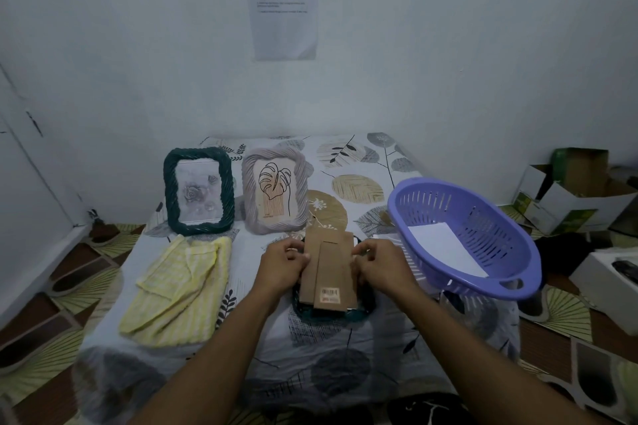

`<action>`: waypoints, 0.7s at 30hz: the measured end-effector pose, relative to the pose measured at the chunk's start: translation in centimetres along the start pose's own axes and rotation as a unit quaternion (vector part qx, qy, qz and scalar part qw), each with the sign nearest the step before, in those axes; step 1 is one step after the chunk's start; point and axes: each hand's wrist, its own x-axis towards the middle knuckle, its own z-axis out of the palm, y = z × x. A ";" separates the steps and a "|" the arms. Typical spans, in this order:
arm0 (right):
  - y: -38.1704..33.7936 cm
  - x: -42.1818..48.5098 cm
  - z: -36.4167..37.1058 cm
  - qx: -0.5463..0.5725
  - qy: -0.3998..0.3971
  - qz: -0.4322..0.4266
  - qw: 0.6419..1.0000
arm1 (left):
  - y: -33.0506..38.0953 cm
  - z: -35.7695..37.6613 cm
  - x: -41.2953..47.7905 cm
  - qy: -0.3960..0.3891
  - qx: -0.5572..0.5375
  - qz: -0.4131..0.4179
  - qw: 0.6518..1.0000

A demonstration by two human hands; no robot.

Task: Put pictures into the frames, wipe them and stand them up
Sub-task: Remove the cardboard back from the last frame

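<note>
Nearest, the left grip (286,266) and right grip (379,266) pinch the side edges of the cardboard back (328,269) of a dark frame (329,316) lying face down on the surface (345,166). Behind it stand a green frame (198,191) and a grey frame (274,190), with a yellow cloth (179,286) to the left and a purple basket (462,235) to the right.

Both grips are on the face-down frame (328,274) in the near middle of the bench (248,248). The left grip (286,264) pinches its left edge and the right grip (379,267) its right edge, brown cardboard back facing up. At the far side two more stand upright side by side: a dark green frame (198,191) with a rose picture, and a grey frame (274,195) with a leaf drawing to its right. A yellow cloth (179,286) lies crumpled on the left. A purple basket (462,217) sits tilted on the right with a white sheet (445,248) inside.
</note>
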 end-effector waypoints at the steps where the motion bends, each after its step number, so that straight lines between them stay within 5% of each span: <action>1: 0.2 0.1 0.1 -0.071 0.020 -0.033 0.997 | 0.0 0.0 -0.1 0.001 -0.008 -0.008 1.000; 5: 0.9 0.1 0.5 -0.190 0.026 -0.108 0.976 | 0.1 -0.2 -0.3 0.005 -0.030 -0.033 0.999; 21: 2.9 0.4 1.5 -0.174 0.038 -0.114 0.977 | -0.7 -4.1 0.0 0.041 -0.074 -0.043 0.996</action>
